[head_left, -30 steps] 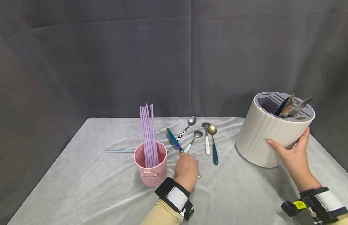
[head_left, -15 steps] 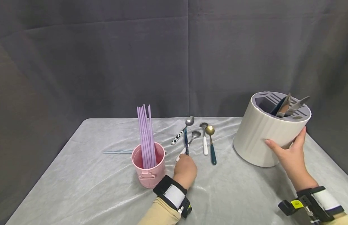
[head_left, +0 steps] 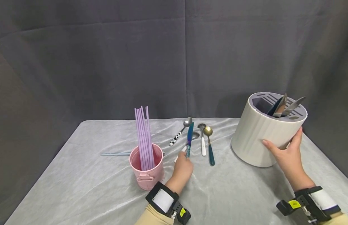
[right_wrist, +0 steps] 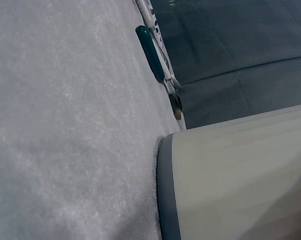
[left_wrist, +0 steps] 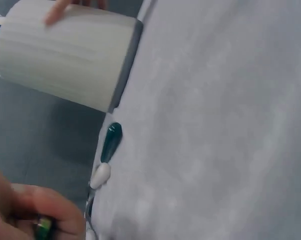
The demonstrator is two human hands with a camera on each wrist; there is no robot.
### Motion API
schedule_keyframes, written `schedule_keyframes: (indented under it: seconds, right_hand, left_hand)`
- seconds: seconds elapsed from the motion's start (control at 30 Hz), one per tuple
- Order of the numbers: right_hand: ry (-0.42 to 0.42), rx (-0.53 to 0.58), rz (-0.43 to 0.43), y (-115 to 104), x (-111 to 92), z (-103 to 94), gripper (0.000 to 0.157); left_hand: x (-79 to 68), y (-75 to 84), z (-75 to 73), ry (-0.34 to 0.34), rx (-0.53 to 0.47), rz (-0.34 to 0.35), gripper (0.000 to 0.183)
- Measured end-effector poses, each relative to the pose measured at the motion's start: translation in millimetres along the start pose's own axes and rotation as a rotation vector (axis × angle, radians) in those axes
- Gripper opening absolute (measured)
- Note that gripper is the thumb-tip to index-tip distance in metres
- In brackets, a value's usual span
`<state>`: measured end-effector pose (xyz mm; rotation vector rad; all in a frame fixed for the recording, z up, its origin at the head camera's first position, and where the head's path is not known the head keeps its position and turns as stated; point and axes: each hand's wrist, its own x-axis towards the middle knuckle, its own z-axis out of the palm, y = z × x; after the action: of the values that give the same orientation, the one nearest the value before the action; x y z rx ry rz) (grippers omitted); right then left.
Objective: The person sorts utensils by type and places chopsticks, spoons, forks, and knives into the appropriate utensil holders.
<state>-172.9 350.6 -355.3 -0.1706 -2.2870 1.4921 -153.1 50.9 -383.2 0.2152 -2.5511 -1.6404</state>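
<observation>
In the head view my left hand (head_left: 182, 168) grips a table knife (head_left: 190, 135) by its patterned handle, its iridescent blue blade pointing to the back of the table. The handle's green end shows inside the curled fingers in the left wrist view. Behind the knife a white-handled spoon (head_left: 195, 135) is partly covered. My right hand (head_left: 289, 153) holds the side of a white round knife block (head_left: 256, 137), thumb at the front and fingers around the right side. Several blades (head_left: 281, 107) stick out of the block's slotted grey top.
A pink bucket (head_left: 147, 181) with several purple chopsticks (head_left: 145, 137) stands left of my left hand. Pale blue chopsticks (head_left: 115, 154) lie behind it. A cow-print spoon (head_left: 176, 137), another white-handled spoon (head_left: 203, 145) and a gold spoon with a green handle (head_left: 211, 154) lie at the back middle.
The knife in my left hand has swung from pointing back-left to pointing straight back, and its handle now shows above the fingers. My right hand keeps its hold on the block.
</observation>
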Motion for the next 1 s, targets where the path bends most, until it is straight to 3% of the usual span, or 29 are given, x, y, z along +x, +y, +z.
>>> schedule_keyframes:
  seconds: [0.07, 0.2, 0.33, 0.57, 0.8, 1.0]
  right_hand:
    - [-0.004, 0.008, -0.008, -0.7, -0.5, 0.5, 0.113]
    - [-0.008, 0.017, -0.019, -1.7, -0.4, 1.5, 0.113]
    - [-0.012, 0.015, -0.004, -1.7, -0.9, 1.7, 0.112]
    - [0.005, 0.025, 0.008, 0.5, -2.7, 0.5, 0.112]
    - [0.007, 0.041, -0.018, 2.4, -1.6, 0.6, 0.112]
    - [0.036, 0.017, -0.006, 5.2, 1.3, 3.3, 0.12]
  left_hand:
    - [-1.4, 2.5, -1.1, 0.005, -0.155, 0.007, 0.017]
    - [-4.3, 12.3, -3.5, -0.056, -0.457, 0.001, 0.018]
    - [-4.8, 25.1, -4.9, -0.13, -0.649, 0.057, 0.017]
    - [-0.2, 46.4, -1.9, -0.238, -0.771, 0.203, 0.025]
    - [3.0, 79.1, 2.9, -0.269, -0.808, 0.337, 0.014]
    - [4.5, 120.0, 9.9, -0.231, -0.914, 0.326, 0.017]
